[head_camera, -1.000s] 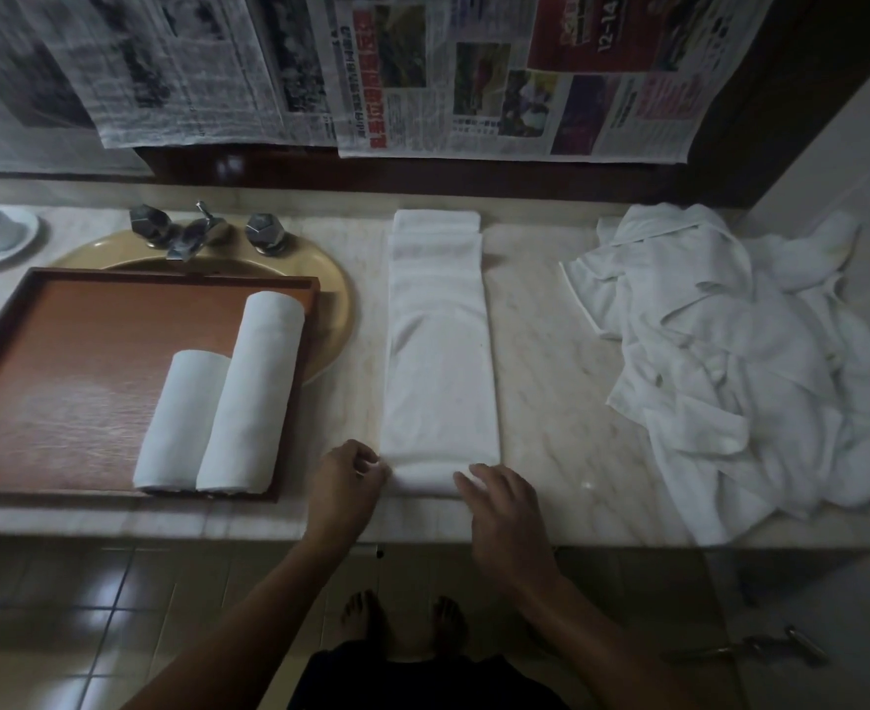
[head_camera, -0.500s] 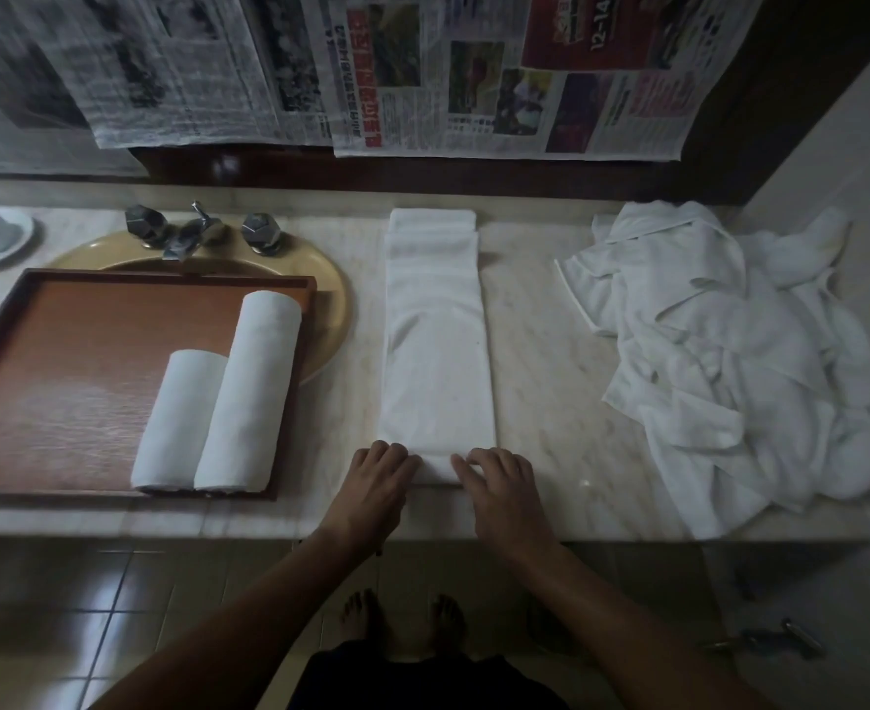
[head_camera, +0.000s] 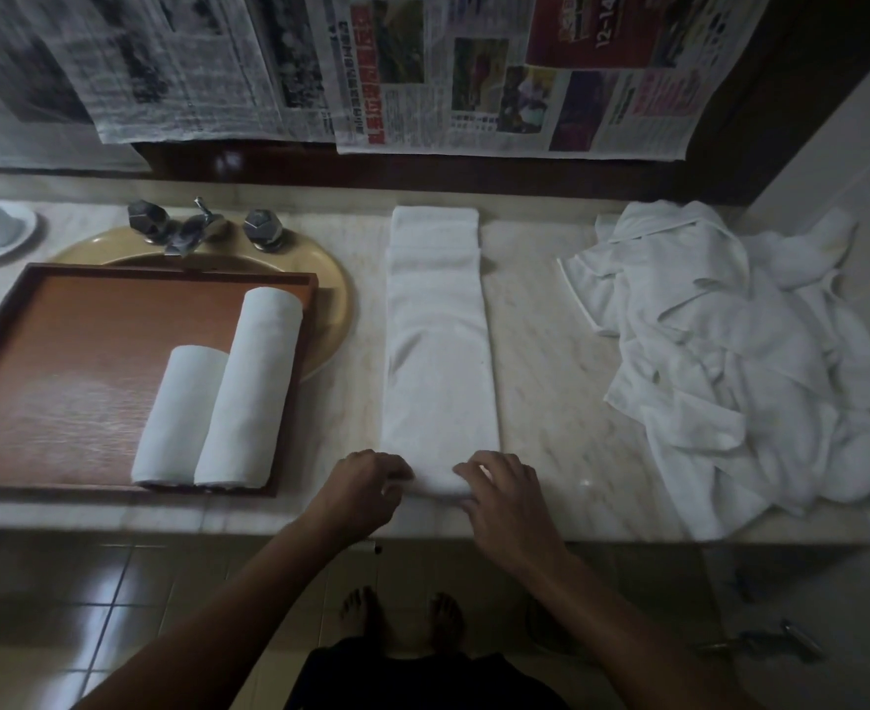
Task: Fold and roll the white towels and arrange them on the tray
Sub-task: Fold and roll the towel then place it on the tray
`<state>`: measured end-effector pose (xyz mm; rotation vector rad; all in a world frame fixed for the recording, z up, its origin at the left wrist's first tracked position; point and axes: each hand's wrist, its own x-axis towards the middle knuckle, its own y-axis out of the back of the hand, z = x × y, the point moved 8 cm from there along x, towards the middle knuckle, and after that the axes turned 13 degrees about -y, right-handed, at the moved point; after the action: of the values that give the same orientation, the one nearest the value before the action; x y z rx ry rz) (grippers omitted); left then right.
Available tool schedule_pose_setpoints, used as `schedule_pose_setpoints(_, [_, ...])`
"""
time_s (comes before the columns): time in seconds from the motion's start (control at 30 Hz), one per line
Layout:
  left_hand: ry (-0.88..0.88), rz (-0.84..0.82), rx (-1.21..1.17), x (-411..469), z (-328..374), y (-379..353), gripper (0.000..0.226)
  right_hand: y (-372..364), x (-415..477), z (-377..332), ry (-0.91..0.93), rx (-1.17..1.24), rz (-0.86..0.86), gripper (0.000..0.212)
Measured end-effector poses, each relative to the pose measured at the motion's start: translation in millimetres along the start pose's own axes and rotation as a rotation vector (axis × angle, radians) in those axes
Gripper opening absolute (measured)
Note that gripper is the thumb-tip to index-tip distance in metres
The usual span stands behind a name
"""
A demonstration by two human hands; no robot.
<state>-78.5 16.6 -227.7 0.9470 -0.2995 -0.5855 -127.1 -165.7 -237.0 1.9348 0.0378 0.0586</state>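
Both hands [head_camera: 366, 484] [head_camera: 505, 497] on near end of folded towel [head_camera: 440, 351]

The folded towel strip [head_camera: 440, 345] lies flat along 12 to 6 o'clock, its near end rolled; at its 9 o'clock a short roll [head_camera: 179, 417] and long roll [head_camera: 251, 386] touch on the brown tray [head_camera: 64, 351], crumpled towels [head_camera: 729, 361] heaped at 3 o'clock.

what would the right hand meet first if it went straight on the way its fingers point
The rolled near end of the long folded white towel: the right hand points up-left, and its fingers seem to curl on that roll already. The left hand lies just beyond.
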Motion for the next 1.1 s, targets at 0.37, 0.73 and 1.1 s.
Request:
schedule_pose_setpoints(0.37, [-0.155, -0.03, 0.242, -4.0, 17.2, -12.0, 0.049, -10.9, 12.2, -4.0, 0.002, 0.045, -0.069, 0.031])
schedule_pose_setpoints(0.73, [0.095, -0.005, -0.192, -22.7, -10.9, -4.5, 0.018, -11.5, 17.6, 18.7, -0.148, 0.239, -0.362, 0.025])
schedule_pose_setpoints(1.1, [0.29, 0.067, -0.233, -11.6, -25.0, -3.2, 0.021, 6.5, 2.2, -6.0, -0.06, 0.071, 0.07, 0.029])
